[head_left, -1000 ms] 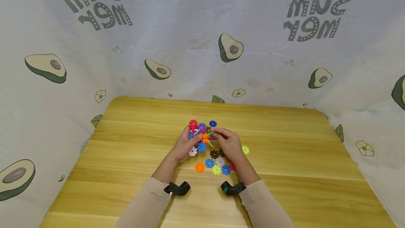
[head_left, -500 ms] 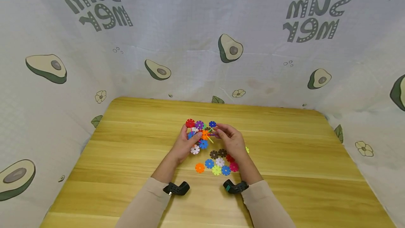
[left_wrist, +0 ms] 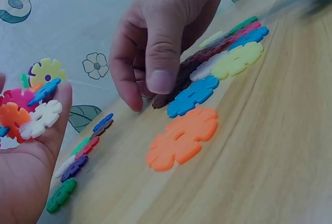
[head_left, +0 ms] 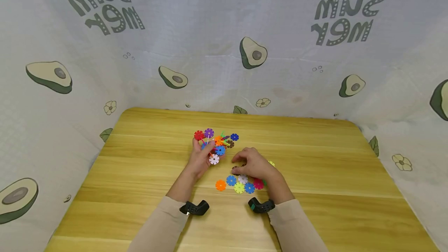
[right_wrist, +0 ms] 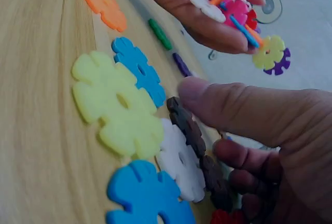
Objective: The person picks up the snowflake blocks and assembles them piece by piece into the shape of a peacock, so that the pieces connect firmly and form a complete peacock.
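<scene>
My left hand (head_left: 198,160) holds a cluster of interlocked plastic snowflake discs (head_left: 219,150), in red, purple, blue, orange, white and other colours, with the thumb over it. In the right wrist view, a white disc (right_wrist: 206,7) and a yellow disc (right_wrist: 268,53) show on this cluster. My right hand (head_left: 255,164) is low over the loose discs, its thumb and fingers apart around a brown disc (right_wrist: 187,125). Whether the fingertips touch that disc cannot be told. Near it lie a white disc (right_wrist: 180,163), a yellow disc (head_left: 239,188) and a blue disc (head_left: 231,180).
An orange disc (head_left: 221,185) lies flat at the left of the loose group on the wooden table (head_left: 140,189). Behind the cluster are a dark blue disc (head_left: 234,137) and a brown one. A printed cloth (head_left: 210,42) hangs behind the table.
My left hand has moved left with the cluster, which has turned. The right hand has left the cluster and come down towards me over the loose brown discs.
</scene>
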The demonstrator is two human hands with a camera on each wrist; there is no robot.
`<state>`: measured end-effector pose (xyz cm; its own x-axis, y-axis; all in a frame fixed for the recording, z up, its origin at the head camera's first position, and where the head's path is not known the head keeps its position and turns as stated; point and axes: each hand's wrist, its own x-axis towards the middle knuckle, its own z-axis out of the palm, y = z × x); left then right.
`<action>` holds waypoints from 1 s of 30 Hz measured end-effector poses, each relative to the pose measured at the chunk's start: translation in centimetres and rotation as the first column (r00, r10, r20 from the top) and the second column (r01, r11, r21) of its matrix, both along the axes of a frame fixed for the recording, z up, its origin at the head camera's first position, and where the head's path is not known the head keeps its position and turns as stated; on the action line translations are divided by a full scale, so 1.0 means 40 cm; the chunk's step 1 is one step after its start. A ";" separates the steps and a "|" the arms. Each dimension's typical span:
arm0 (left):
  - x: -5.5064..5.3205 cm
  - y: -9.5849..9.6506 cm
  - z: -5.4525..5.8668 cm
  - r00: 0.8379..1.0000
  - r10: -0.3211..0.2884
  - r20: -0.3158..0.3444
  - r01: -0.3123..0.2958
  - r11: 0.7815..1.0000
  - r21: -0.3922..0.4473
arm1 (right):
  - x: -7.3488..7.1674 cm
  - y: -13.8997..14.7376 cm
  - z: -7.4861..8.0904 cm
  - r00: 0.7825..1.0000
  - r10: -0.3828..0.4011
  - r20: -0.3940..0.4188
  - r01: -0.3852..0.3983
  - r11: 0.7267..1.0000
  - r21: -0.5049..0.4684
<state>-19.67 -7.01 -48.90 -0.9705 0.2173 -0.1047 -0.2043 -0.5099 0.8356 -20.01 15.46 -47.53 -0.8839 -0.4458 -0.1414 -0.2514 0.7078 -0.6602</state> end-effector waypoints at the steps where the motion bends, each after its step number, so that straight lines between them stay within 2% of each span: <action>1: 0.001 0.000 0.000 1.000 -0.004 0.008 0.004 1.000 0.003 | 0.001 -0.001 0.000 1.000 0.013 0.001 -0.013 1.000 0.017; 6: 0.005 0.001 -0.003 1.000 0.010 -0.005 -0.010 0.998 -0.060 | 0.009 -0.004 0.001 1.000 0.019 0.003 -0.019 0.999 0.030; 11: 0.005 0.007 -0.005 0.999 0.043 0.005 -0.042 0.998 -0.055 | 0.010 -0.009 0.003 1.000 -0.015 -0.008 0.015 1.000 0.018; 15: 0.002 0.011 -0.006 0.998 0.054 0.043 -0.052 0.998 -0.041 | 0.010 -0.019 -0.003 0.998 -0.063 -0.007 0.062 0.997 -0.053; 18: -0.002 0.013 -0.005 0.997 0.060 0.055 -0.058 0.998 -0.035 | 0.010 -0.029 -0.017 0.991 -0.133 -0.020 0.128 0.979 -0.157; 20: -0.004 0.013 -0.004 0.996 0.066 0.064 -0.065 0.997 -0.030 | 0.009 -0.034 -0.030 0.980 -0.197 -0.029 0.183 0.950 -0.254; 21: -0.004 0.014 -0.004 0.995 0.070 0.067 -0.068 0.997 -0.030 | 0.008 -0.037 -0.036 0.973 -0.231 -0.022 0.212 0.925 -0.314; 23: -0.004 0.015 -0.003 0.995 0.072 0.073 -0.070 0.997 -0.031 | 0.008 -0.040 -0.045 0.959 -0.284 0.005 0.257 0.859 -0.442; 26: -0.003 0.016 -0.004 0.995 0.073 0.075 -0.070 0.997 -0.034 | 0.007 -0.043 -0.053 0.953 -0.298 0.054 0.269 0.750 -0.604; 28: -0.002 0.016 -0.006 0.995 0.072 0.075 -0.068 0.996 -0.049 | 0.008 -0.044 -0.054 0.957 -0.282 0.060 0.250 0.710 -0.658; 30: 0.000 0.017 -0.008 0.995 0.068 0.076 -0.064 0.996 -0.062 | 0.007 -0.046 -0.056 0.961 -0.271 0.062 0.239 0.692 -0.681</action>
